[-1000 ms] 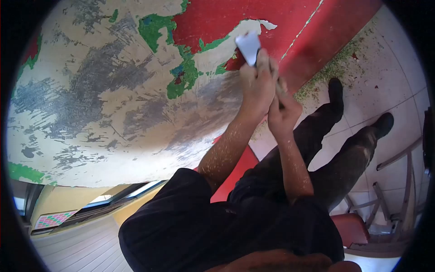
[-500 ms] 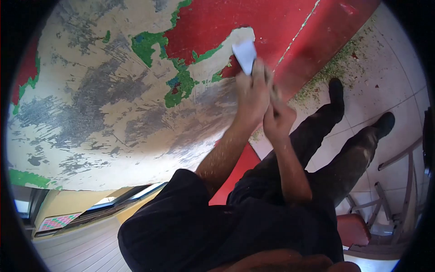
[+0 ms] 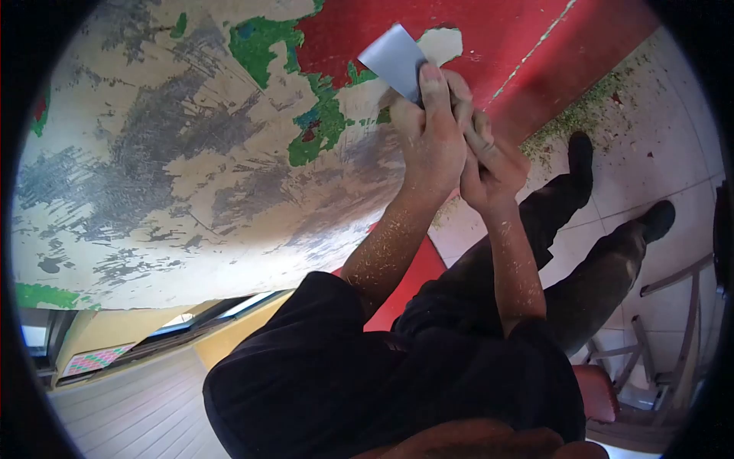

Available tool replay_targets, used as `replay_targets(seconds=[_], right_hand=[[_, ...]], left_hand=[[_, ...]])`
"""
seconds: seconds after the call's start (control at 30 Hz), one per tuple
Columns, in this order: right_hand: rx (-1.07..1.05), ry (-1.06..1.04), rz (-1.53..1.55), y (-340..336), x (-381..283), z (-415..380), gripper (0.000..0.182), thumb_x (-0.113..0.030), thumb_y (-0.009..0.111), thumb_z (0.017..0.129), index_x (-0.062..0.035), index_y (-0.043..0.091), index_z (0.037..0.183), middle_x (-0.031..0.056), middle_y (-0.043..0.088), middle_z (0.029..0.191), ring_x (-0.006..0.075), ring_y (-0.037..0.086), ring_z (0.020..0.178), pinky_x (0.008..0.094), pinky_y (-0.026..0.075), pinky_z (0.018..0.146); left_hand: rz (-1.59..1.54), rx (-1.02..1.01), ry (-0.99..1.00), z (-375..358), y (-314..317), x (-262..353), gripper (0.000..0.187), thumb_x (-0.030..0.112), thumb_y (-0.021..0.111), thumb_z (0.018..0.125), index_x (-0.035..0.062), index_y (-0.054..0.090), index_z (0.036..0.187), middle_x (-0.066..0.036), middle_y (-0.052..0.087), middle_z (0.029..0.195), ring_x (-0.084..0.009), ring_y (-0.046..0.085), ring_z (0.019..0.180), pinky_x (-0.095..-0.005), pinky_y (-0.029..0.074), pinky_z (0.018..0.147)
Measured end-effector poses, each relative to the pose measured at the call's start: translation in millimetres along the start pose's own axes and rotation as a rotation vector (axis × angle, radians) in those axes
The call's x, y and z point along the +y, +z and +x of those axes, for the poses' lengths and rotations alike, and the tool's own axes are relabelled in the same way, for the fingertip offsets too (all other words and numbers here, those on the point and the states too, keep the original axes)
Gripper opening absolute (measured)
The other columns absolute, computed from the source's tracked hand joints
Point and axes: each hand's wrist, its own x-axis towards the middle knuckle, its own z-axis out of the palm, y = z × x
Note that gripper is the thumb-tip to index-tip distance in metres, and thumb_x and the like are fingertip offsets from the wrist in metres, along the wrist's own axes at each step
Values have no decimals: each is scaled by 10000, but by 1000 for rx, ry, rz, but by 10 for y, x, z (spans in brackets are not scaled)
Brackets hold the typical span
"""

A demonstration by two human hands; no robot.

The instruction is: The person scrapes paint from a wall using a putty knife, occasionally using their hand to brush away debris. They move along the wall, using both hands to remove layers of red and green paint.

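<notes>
A putty knife with a wide metal blade (image 3: 394,63) is gripped in my left hand (image 3: 436,145); one finger lies stretched along the blade's base. My right hand (image 3: 497,172) is closed against it, fingers wrapped around the handle end, which the hands hide. The blade is over the edge between red paint (image 3: 489,30) and a scraped pale surface (image 3: 199,153). A bare pale patch (image 3: 442,46) shows just beyond the blade. Green paint remnants (image 3: 267,50) lie to the left. Small flakes cling to both forearms.
Paint chips (image 3: 581,107) are scattered over the tiled floor (image 3: 665,145) along the red base. My shoes (image 3: 581,153) stand on the tiles. A chair with a red seat (image 3: 596,390) and metal legs is at the lower right. Windows line the lower left.
The blade has drawn back to the left from the pale patch and turned, its face now showing broadly. Both hands have shifted slightly, and the view has moved a little.
</notes>
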Motion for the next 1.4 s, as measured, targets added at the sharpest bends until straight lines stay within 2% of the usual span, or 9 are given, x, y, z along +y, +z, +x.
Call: replay_targets(seconds=[0.33,0.53,0.67,0.77,0.93,1.03,1.1,1.27,1.4], right_hand=[[105,39,-34,70,-112,40,299,12,639,755,-25,684,1049,127,578,659,201,529,469,298,427,466],[42,213,-121,-36,-172,-174,292,24,614,765,8,668,1052,206,658,842,241,657,642,283,500,594],[76,186,-50,4,-143,-290,327,19,553,813,47,619,1132,239,661,930,136,614,639,249,468,588],[116,350,42,130,-144,-447,304,16,580,798,19,651,1094,246,654,919,246,681,734,293,511,681],[40,204,-37,23,-207,-158,310,7,582,810,36,635,1114,236,662,957,177,666,745,288,504,669],[-44,250,-134,-69,-289,-403,310,13,589,801,42,635,1106,254,655,1003,188,676,825,301,508,713],[-58,259,-190,-104,-311,-457,313,16,602,785,38,642,1094,256,652,984,207,680,812,309,514,709],[-79,6,-124,-94,83,-536,311,-11,668,738,-39,685,1047,113,600,720,197,558,515,292,439,488],[-152,270,289,-3,-35,-470,269,13,647,787,1,666,1055,98,641,786,133,556,567,257,441,529]], left_hand=[[233,-27,-19,4,-17,21,394,284,369,994,55,440,682,-4,373,559,-111,390,501,-273,354,465],[280,-64,-118,-12,-31,-89,434,326,363,1000,65,439,663,6,371,557,-126,446,480,-279,388,472],[180,10,-202,-67,-73,-267,446,345,391,997,43,460,676,7,384,577,-110,445,519,-269,378,493],[279,-17,-131,-70,-142,-281,418,277,386,1000,50,437,653,-3,414,570,-96,429,451,-269,386,437],[173,-56,-45,-6,-13,-13,419,301,400,996,55,436,659,5,401,571,-100,402,445,-286,409,422],[20,10,-308,-263,-260,-376,413,368,381,998,73,420,712,-10,368,604,-147,432,504,-289,396,478],[10,36,-278,-247,-228,-405,412,352,371,1005,70,413,706,-14,373,606,-146,437,501,-294,402,478],[-112,86,-111,-288,-256,-475,416,337,376,1009,48,444,718,-13,399,602,-122,455,507,-278,410,488],[-112,-12,-14,-285,-436,-370,411,355,338,1014,20,479,820,-29,424,587,-138,489,500,-282,449,484]])
